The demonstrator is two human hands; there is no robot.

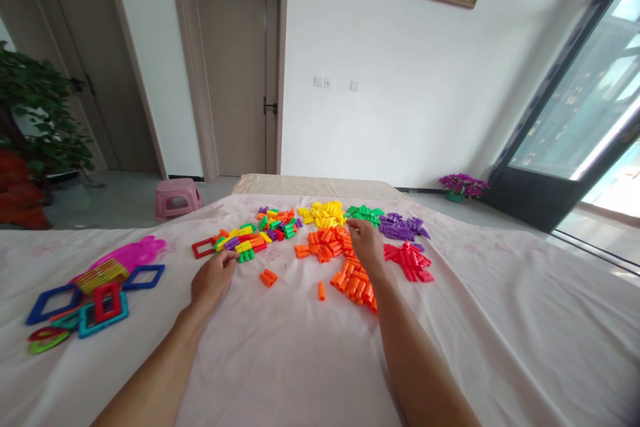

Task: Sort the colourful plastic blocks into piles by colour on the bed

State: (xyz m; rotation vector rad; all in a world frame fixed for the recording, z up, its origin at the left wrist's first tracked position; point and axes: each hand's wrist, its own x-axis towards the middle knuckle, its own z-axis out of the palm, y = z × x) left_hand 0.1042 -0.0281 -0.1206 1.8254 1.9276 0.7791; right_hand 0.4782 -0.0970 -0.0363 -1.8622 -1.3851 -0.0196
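Observation:
My left hand [214, 277] is at the near left edge of a mixed-colour pile of small plastic building pieces [245, 240]. Its fingers are curled together, and whatever they hold is hidden. My right hand [367, 241] reaches over the sorted piles with its fingers pinched beside the green pieces [365, 214]; I cannot make out anything in them. Around it lie yellow pieces [323, 214], orange pieces [329, 243], purple pieces [400, 227] and red pieces [410, 261]. A single orange piece [321, 291] and a small orange group [269, 277] sit nearer to me.
Magnetic tile frames [103, 313] and a pink, hand-shaped item [137, 252] lie at the left on the white tablecloth [280, 360]. A red frame [202, 248] touches the mixed pile. Beyond the table are a pink stool [177, 197] and a potted purple plant [463, 185].

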